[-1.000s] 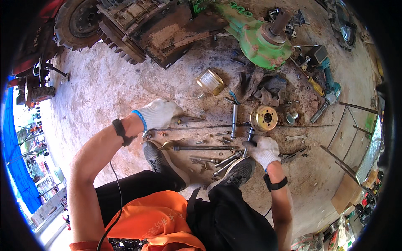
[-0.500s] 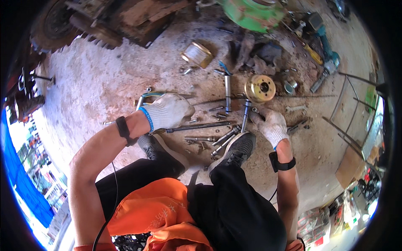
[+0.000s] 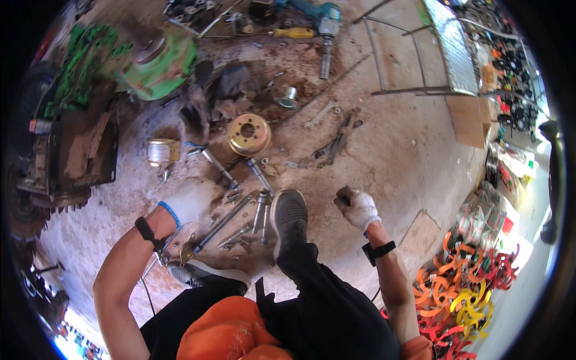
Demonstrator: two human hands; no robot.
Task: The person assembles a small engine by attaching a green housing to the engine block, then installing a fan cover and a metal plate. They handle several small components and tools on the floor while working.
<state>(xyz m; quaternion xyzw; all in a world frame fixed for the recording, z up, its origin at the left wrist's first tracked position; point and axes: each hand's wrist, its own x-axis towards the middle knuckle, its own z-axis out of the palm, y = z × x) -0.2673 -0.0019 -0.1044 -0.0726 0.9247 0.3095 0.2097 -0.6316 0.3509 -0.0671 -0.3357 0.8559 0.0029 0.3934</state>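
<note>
Presently, white-knit-gloved left hand (image 3: 191, 201): below-left of gold, round, flanged metal hub (image 3: 260, 138), near silver cylindrical rod (image 3: 220, 168); grip blurred, cannot tell if holding. Slim chrome bar (image 3: 259, 174): just below hub. White-knit-gloved right hand (image 3: 357, 208): curled, well apart from left, contents unclear; has shifted off rightward, so no longer beside that bar. Grey concrete floor (image 3: 408, 162) extends right of hub, edged by orange, red and yellow curved blades (image 3: 459, 288).

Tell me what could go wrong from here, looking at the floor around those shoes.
The right shoe stands close beside the metal rods; shifting that foot could kick them or set them rolling.

Small metal parts lie loose near the gloved left hand, so a careless sweep might scatter them.
</note>
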